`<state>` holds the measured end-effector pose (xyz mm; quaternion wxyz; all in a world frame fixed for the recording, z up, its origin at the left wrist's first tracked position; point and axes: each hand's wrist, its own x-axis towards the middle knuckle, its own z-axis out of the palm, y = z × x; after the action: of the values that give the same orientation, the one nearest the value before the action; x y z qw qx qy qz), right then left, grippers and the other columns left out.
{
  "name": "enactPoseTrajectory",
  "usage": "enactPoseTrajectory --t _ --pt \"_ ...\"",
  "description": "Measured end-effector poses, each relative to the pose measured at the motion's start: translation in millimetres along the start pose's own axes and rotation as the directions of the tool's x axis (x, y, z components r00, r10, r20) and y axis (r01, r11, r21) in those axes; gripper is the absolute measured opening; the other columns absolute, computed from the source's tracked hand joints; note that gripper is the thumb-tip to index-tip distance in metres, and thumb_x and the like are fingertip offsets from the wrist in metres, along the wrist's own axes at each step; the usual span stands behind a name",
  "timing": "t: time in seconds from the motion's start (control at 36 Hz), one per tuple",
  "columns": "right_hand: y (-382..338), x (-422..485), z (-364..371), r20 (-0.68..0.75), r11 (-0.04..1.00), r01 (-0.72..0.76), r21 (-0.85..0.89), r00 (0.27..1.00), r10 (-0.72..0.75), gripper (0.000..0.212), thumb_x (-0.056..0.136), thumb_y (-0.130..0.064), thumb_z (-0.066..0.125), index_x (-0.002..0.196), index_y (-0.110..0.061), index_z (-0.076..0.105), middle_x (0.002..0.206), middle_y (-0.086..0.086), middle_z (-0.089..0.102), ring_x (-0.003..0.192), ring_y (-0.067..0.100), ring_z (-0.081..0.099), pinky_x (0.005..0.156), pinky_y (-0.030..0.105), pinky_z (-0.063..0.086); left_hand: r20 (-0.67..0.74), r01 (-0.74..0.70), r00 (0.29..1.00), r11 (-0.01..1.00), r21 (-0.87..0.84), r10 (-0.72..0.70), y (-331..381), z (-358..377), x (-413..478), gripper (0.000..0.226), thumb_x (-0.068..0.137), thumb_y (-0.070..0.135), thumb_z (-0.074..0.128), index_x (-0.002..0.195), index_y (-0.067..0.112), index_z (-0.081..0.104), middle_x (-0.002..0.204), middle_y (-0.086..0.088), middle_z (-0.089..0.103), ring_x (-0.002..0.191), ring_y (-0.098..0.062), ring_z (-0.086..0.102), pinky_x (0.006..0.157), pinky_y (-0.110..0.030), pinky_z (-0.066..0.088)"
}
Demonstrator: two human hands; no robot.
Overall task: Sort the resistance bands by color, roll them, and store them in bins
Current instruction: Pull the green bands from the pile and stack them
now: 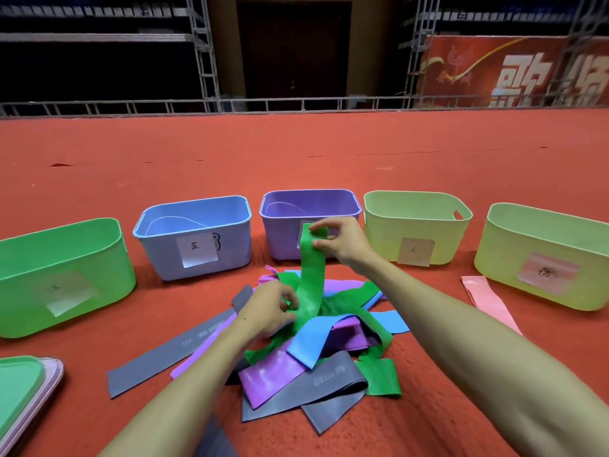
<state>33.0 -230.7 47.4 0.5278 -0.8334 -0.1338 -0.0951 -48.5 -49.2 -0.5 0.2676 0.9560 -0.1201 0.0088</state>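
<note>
Green band stretched up from the pile, right hand pinching its top, left hand gripping lower down.

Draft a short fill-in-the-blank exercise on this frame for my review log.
The stretched band pinched by the left hand and the right hand is ____.
The blue bin stands between the green bin and the ____ bin.
The lone band lying before the rightmost bin is ____.
Missing words: green; purple; pink.
</note>
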Motion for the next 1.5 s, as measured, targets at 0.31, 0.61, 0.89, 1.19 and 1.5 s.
enactPoseTrajectory --t 0.31,0.61,0.89,1.19,1.5 --pt "-99 -31 -51 -0.116 0.956 0.294 0.022 0.95 -0.29 0.022 0.079 0.004 0.071 0.093 -0.013 0.073 0.084 -0.002 0.069 0.071 0.008 0.06 0.076 0.035 0.055 -0.201 -0.18 0.971 0.955 -0.238 0.133 29 -35 -34 0.032 0.075 -0.002 0.063 0.079 0.028 0.051 0.08 0.004 0.062 0.059 -0.016 0.051 0.063 -0.029 0.047" --pt "-155 -69 -89 -0.219 0.921 0.369 0.125 0.916 -0.337 0.021 0.078 0.006 0.072 0.094 -0.009 0.071 0.085 0.004 0.07 0.071 0.015 0.065 0.07 0.027 0.058 -0.301 -0.37 0.922 0.781 -0.503 0.244 74 -16 -75 0.044 0.085 -0.004 0.062 0.102 0.031 0.042 0.092 0.007 0.047 0.071 -0.008 0.048 0.068 -0.022 0.047" --pt "-126 -103 -116 -0.299 0.948 0.309 0.077 0.914 -0.274 0.021 0.078 0.005 0.072 0.092 -0.01 0.073 0.079 -0.004 0.07 0.067 0.003 0.063 0.067 0.02 0.053 -0.142 -0.397 0.918 0.856 -0.331 0.37 87 48 -106 0.031 0.084 0.005 0.052 0.11 0.021 0.056 0.094 0.005 0.06 0.063 0.0 0.049 0.064 -0.015 0.043" --pt "-84 -133 -128 -0.3 0.972 0.221 0.081 0.935 -0.188 0.022 0.077 0.004 0.074 0.09 -0.014 0.071 0.077 -0.012 0.071 0.067 0.003 0.065 0.07 0.018 0.054 0.07 -0.264 0.944 0.864 -0.429 0.324 90 85 -132 0.05 0.08 0.01 0.064 0.121 0.034 0.048 0.119 0.022 0.054 0.105 -0.025 0.061 0.086 -0.029 0.054" --pt "-64 -143 -123 -0.267 0.981 0.191 0.02 0.947 -0.179 0.025 0.079 0.004 0.073 0.094 -0.015 0.071 0.079 0.0 0.07 0.063 -0.003 0.063 0.063 0.012 0.05 0.262 -0.253 0.922 0.957 -0.144 0.284 90 87 -126 0.062 0.084 0.024 0.067 0.138 0.033 0.038 0.116 -0.003 0.061 0.087 -0.016 0.058 0.084 -0.029 0.047"
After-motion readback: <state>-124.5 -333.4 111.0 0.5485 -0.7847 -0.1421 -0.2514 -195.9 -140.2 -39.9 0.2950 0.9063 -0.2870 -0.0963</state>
